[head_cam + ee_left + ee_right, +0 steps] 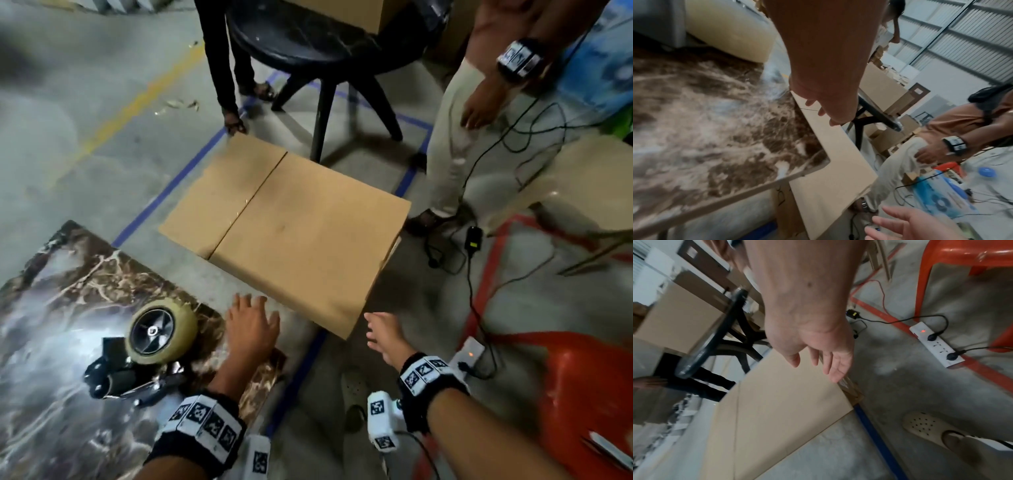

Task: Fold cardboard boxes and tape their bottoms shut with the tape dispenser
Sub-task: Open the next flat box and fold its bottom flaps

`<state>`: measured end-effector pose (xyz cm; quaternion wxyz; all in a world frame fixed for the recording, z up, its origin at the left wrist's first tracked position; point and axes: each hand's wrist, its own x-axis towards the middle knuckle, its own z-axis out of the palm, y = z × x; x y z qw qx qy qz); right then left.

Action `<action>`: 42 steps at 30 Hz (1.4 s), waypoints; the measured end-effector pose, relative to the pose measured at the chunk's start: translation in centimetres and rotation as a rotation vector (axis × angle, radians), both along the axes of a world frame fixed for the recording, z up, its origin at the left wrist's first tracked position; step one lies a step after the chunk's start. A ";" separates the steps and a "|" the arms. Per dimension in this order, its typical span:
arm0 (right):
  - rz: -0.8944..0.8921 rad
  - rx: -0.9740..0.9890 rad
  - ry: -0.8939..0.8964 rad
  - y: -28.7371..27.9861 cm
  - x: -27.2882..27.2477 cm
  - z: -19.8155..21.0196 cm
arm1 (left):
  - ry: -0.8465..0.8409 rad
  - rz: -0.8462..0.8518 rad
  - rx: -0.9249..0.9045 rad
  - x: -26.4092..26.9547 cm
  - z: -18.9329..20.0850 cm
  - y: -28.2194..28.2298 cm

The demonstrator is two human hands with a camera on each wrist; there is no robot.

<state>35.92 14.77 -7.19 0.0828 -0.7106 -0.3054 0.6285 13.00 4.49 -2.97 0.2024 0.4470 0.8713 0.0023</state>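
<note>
1. Reaching with fingers spread, the left hand (251, 329) and right hand (385, 334) hover empty beside the flattened cardboard box (291, 233), held out above the floor.
2. Best taken at both near corners.
3. The tape dispenser (150, 346) waits on the counter (51, 308).

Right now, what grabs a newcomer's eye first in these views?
The big flattened cardboard box in the middle of the head view, held flat above the concrete floor, with another person's hand at its far corner. Both of the wearer's hands reach for its near edge with spread fingers: left hand, right hand. The tape dispenser, with its tan roll, lies on the marble-patterned table at lower left.
</note>
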 end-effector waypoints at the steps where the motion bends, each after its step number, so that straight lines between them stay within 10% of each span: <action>1: -0.003 -0.039 0.005 0.8 -0.2 -1.5 | 0.041 0.001 -0.031 0.0 -0.7 0.1; 15: -0.214 -0.351 -0.011 5.4 -4.1 -13.6 | 0.157 0.083 0.177 0.6 -3.3 -0.1; 21: -0.150 -0.256 0.082 6.1 -3.6 -12.4 | 0.137 0.075 0.123 0.5 -3.3 -0.1; 27: -0.185 0.002 0.330 8.0 -5.2 -2.7 | 0.089 0.043 -0.031 0.5 -2.2 0.1; 30: -0.191 0.107 0.373 8.8 -6.7 2.7 | -0.174 0.153 0.072 0.6 -0.1 1.3; 36: -0.216 0.242 0.426 7.5 -9.2 12.4 | -1.637 1.012 0.725 -2.7 9.4 7.1; 39: -0.169 0.339 0.482 4.7 -10.5 18.4 | -1.719 1.148 0.847 -5.2 15.6 8.1; 42: -0.105 0.455 0.530 1.8 -11.9 24.3 | -1.461 1.160 0.957 -7.5 19.9 7.0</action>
